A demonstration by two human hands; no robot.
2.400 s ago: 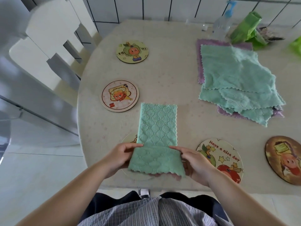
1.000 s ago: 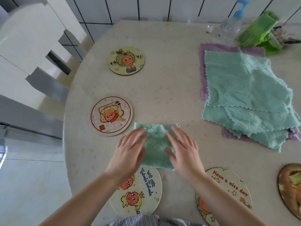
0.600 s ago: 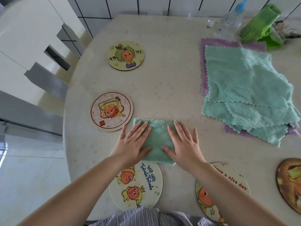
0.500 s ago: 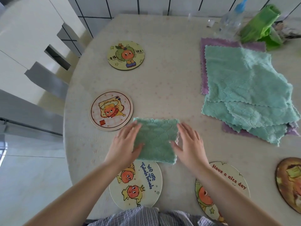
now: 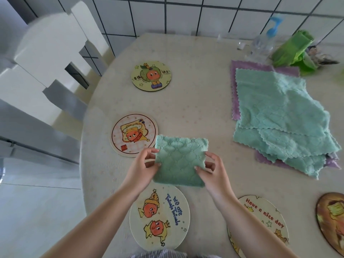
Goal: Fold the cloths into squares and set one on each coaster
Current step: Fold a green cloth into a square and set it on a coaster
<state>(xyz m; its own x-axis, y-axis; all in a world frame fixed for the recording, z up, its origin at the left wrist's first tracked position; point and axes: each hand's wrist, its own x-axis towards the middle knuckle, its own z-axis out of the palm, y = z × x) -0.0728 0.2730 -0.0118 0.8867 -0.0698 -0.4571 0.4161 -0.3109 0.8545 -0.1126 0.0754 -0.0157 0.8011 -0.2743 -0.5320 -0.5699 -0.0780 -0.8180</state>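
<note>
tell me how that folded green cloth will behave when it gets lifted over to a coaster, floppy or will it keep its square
Probably floppy: the folded green cloth is soft, quilted fabric, and its scalloped top edge already ripples. It looks light, since the left hand and right hand hold it by pinching only its sides. The layers could slide open if one side is released, so supporting both sides seems wise.

A clear spray bottle (image 5: 264, 43) with a blue trigger stands at one o'clock on the table (image 5: 195, 101), crumpled green bags (image 5: 294, 51) beside it; white chair (image 5: 48, 58) at ten o'clock.
</note>
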